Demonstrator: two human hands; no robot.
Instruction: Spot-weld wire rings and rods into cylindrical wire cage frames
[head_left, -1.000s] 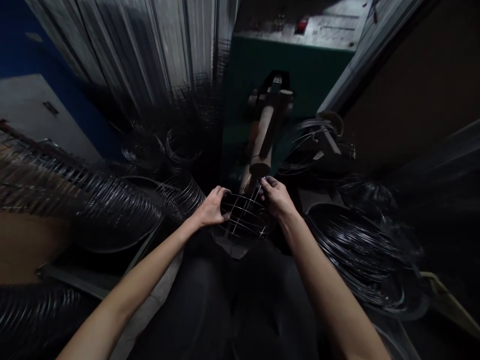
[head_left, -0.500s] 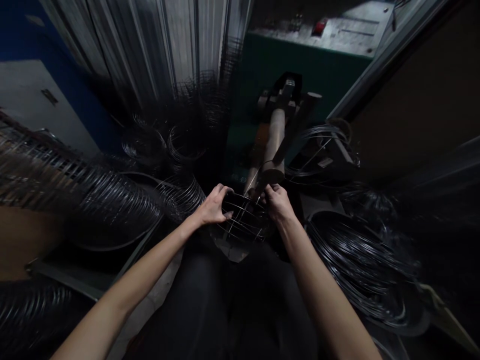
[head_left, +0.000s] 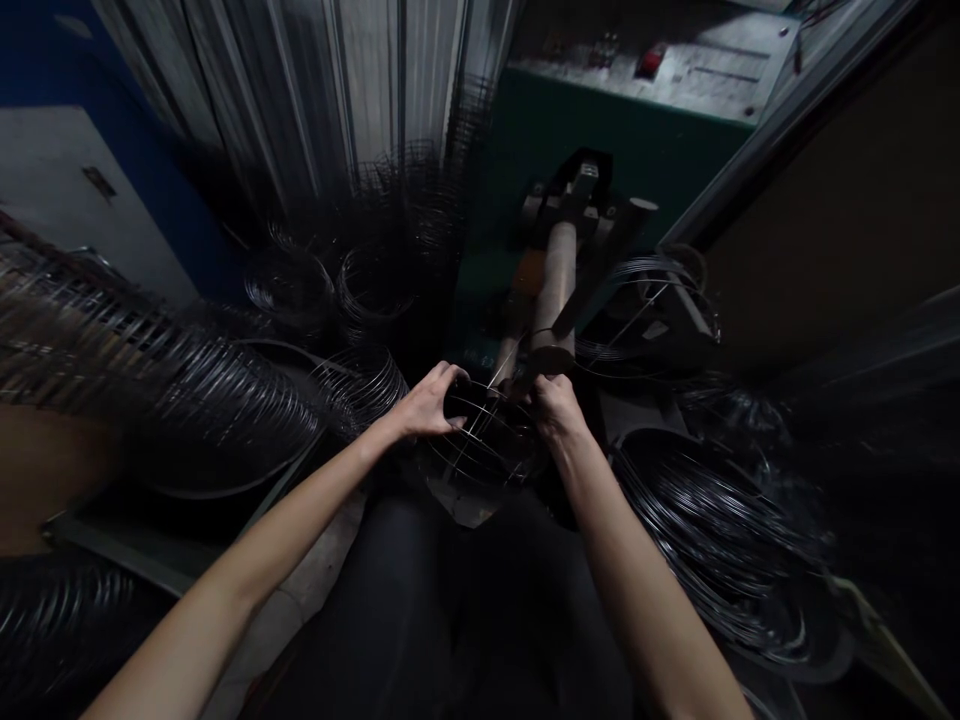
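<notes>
A round wire frame (head_left: 480, 462) of thin metal rings and crossing rods sits in front of my knees, below the machine's cylindrical arm (head_left: 556, 280). My left hand (head_left: 431, 402) grips its left edge, thumb and fingers curved round the wire. At the frame's upper right, my right hand (head_left: 553, 402) is closed beside the end of the cylinder; its fingertips are partly hidden, and they appear to pinch the wire. A straight rod (head_left: 504, 366) slants up from the frame toward the cylinder.
A green machine (head_left: 600, 120) with a red switch (head_left: 649, 62) stands ahead. Stacked wire rings (head_left: 217, 380) lie in a dark basin at left. Coiled wire (head_left: 705, 510) fills another basin at right. Smaller ring bundles (head_left: 289, 285) stand behind.
The view has shifted slightly, so the machine sits a little farther right and lower. The wire frame has turned or tilted slightly between my hands, which keep nearly the same places.
</notes>
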